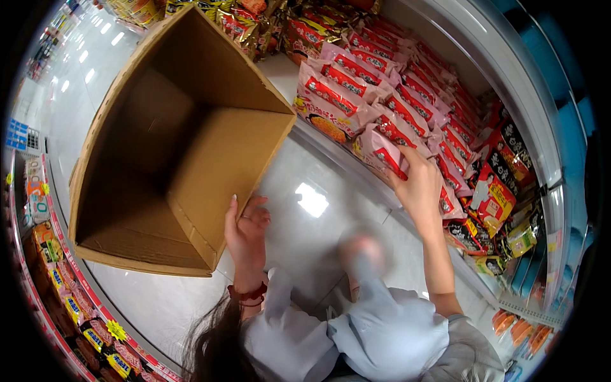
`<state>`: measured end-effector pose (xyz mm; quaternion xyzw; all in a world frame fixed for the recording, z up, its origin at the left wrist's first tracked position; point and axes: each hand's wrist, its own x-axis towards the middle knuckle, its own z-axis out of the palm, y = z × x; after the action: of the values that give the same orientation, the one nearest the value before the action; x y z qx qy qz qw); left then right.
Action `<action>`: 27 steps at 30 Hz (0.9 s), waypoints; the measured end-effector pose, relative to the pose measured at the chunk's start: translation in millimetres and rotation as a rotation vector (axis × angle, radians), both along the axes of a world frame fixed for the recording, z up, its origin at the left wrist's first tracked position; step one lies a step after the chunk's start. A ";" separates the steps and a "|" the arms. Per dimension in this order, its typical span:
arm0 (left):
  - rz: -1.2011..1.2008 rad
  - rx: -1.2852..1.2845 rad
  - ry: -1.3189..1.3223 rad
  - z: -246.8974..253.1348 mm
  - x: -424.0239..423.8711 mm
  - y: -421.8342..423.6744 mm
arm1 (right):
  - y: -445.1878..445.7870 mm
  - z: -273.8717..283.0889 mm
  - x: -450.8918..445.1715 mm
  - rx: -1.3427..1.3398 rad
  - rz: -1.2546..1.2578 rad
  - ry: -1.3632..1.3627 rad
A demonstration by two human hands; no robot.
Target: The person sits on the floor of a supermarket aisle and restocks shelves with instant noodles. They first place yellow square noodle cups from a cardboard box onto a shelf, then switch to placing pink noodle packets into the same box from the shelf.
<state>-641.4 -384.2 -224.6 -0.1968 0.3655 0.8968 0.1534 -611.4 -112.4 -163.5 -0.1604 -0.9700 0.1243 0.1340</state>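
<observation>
My left hand [248, 224] grips the near right wall of a brown cardboard box [234, 157], thumb inside and fingers outside. The box is open towards me and its visible inside holds nothing, though deep shadow covers part of it. Whether it rests on the floor cannot be told. On the right, my right hand [417, 184] holds the end of a pink-and-red instant noodle packet [382, 148] at the front of a low shelf. Behind that packet stand tight rows of matching noodle packets [363, 88]. Part of the held packet is hidden by my fingers.
Black-and-red noodle packets [494, 196] lie right of the pink rows; gold-and-red packets [305, 36] are at the back. A second shelf [95, 296] with packaged food curves along the left. Between the shelves runs a shiny tiled floor [305, 157]. My foot [363, 248] is blurred below.
</observation>
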 end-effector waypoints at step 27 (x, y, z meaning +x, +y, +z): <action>-0.017 0.083 0.016 -15.4 10.9 -12.3 | 11.4 58.0 15.8 -1.001 0.054 0.099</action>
<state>-630.5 -396.6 -239.9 -0.1798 0.3309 0.9114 0.1660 -595.6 -101.0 -105.6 -0.1736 -0.7878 0.5851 0.0833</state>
